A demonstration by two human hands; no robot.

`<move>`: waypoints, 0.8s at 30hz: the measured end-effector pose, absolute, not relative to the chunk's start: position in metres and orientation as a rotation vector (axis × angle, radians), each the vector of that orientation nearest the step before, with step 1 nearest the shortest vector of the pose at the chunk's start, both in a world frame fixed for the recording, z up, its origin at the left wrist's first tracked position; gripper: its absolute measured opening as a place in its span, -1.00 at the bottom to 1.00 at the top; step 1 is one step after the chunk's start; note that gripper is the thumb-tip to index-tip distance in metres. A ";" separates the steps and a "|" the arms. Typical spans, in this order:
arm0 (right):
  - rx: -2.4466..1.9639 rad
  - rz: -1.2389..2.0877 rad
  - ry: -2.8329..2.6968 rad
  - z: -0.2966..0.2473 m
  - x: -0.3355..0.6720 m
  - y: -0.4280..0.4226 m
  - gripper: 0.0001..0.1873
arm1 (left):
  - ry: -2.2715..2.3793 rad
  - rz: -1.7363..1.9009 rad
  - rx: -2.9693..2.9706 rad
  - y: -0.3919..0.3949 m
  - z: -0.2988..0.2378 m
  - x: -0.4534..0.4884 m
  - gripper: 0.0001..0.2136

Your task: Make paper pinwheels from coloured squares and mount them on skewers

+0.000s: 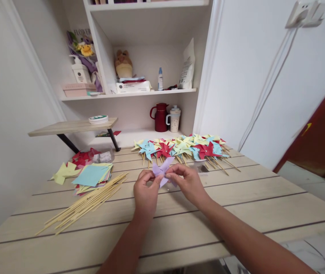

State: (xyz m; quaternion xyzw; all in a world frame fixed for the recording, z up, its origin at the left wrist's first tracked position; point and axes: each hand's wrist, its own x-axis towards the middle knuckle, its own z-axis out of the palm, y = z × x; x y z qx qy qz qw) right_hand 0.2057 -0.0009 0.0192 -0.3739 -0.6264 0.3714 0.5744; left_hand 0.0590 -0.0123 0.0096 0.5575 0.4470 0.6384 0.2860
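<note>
A purple paper pinwheel (164,165) is held just above the table, between my two hands. My left hand (146,190) pinches its left side between thumb and fingers. From the right, my right hand (186,182) has thumb and fingertips closed on the pinwheel near its centre. Whether a small pin sits in those fingertips is hidden. Beyond my hands lie several finished pinwheels (165,149) on sticks, in red, blue and yellow. A small clear box (202,168) sits just behind my right hand.
Bamboo sticks (90,199) lie loose on the left of the table (179,236). Behind them is a stack of coloured paper squares (90,176), beside a yellow paper pinwheel (64,172) and red ones (82,159). A raised wooden shelf (73,126) stands at the back left, near a red jug (161,118).
</note>
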 end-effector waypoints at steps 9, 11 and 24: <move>-0.872 0.687 -1.582 0.025 0.207 -0.006 -0.89 | 1.193 1.702 1.441 -0.011 0.007 0.062 -0.92; -0.866 0.680 -1.591 0.026 0.208 -0.007 -0.89 | 1.188 1.701 1.427 -0.011 0.008 0.062 -0.91; -0.801 0.666 -1.688 0.027 0.211 -0.005 -0.86 | 1.167 1.717 1.409 -0.012 0.006 0.062 -0.90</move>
